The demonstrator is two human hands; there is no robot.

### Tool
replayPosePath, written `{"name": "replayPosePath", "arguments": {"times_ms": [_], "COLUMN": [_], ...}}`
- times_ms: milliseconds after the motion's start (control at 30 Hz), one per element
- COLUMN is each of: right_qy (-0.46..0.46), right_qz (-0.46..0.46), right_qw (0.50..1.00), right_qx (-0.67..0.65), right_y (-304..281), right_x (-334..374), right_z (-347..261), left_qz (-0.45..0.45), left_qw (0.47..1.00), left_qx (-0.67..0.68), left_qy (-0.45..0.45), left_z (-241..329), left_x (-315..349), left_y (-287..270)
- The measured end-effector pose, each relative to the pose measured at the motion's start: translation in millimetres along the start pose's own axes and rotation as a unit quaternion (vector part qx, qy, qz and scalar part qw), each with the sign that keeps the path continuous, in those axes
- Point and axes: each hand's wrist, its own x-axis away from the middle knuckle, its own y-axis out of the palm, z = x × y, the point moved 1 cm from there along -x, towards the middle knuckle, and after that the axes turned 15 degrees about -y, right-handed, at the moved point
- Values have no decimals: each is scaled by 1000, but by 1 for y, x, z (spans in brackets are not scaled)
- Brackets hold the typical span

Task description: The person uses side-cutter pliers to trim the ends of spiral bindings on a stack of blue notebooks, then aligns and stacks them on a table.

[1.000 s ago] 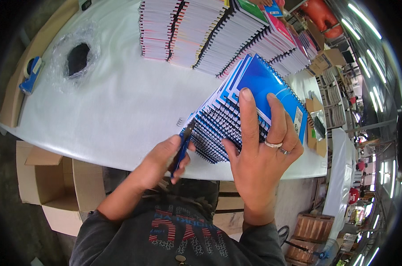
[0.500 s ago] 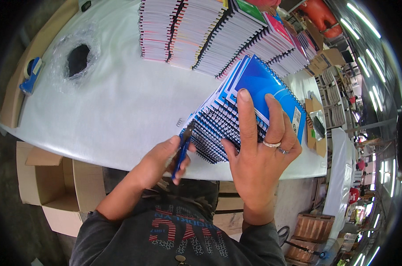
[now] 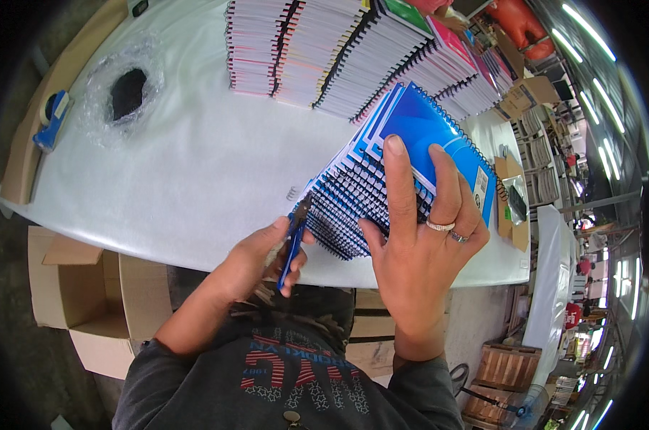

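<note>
A tilted stack of blue-covered spiral notebooks (image 3: 417, 125) leans at the near right of the table, its rows of dark wire coils (image 3: 342, 208) facing me. My right hand (image 3: 428, 247) lies over the top notebook with the fingers spread, its thumb against the coils. In my left hand (image 3: 253, 261) is a pair of blue-handled wire cutters (image 3: 291, 254), gripped by the handles. The cutters' jaws are at the left end of the coils; whether they bite on a wire cannot be made out. A small loose-looking coil end (image 3: 291, 193) sticks out beside them.
Tall rows of spiral notebooks (image 3: 324, 64) stand along the far side of the white table (image 3: 195, 186). At left lie a plastic-wrapped ring (image 3: 95, 93) and a blue tape dispenser (image 3: 51, 129). An open cardboard box (image 3: 88, 294) sits below the near-left edge.
Both hands keep nearly the same place, the cutters still at the coils' left end. The view has shifted slightly.
</note>
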Motion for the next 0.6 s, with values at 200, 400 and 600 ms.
{"name": "replayPosePath", "arguments": {"times_ms": [200, 400, 600], "right_qy": [-7, -26, 207], "right_qz": [9, 145, 330], "right_qw": [1000, 981, 857], "right_qx": [-11, -126, -336], "right_y": [1, 1, 64], "right_x": [1, 40, 91], "right_z": [-1, 2, 4], "left_qz": [235, -179, 323], "left_qw": [917, 964, 860], "left_qx": [-290, 193, -366], "left_qy": [142, -43, 151], "left_z": [-3, -18, -6], "left_x": [-3, -14, -2], "left_y": [6, -18, 7]}}
